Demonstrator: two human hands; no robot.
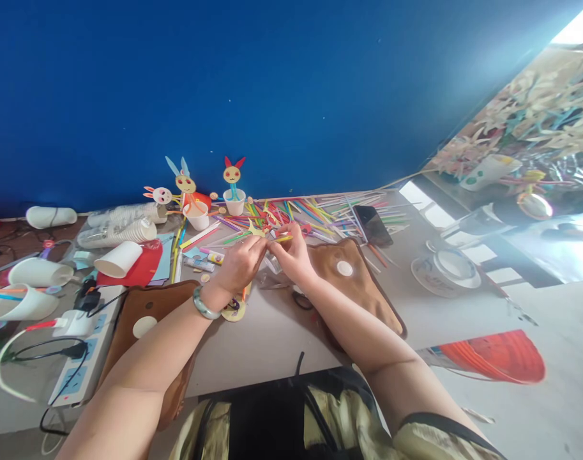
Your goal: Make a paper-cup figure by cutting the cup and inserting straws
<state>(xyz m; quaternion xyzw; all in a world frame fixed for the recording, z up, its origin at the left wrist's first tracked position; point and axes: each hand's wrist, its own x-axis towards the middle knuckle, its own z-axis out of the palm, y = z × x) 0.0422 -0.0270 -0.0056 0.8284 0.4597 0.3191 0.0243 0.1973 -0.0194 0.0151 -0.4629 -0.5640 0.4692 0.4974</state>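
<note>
My left hand [243, 263], with a pale green bangle [205, 304] at its wrist, and my right hand [292, 253] meet fingertip to fingertip above the table. My right fingers pinch a thin yellow strip [284, 238]. The left fingers are closed too, but what lies in them is hidden. Just behind the left fingers a yellow pointed cutout [255, 229] shows. Under my left wrist lies a pale yellow cutout [234, 312], partly covered. Scissors [278, 285] lie below the right hand, their dark handles partly hidden by the wrist.
Paper cups with rabbit-faced figures [234, 203] stand against the blue wall. Loose coloured sticks [315, 214] spread behind my hands, beside a phone [373, 225]. Brown cushioned pads [363, 281] lie under both forearms. Stacked cups [119, 231] and a power strip [87, 351] are at left.
</note>
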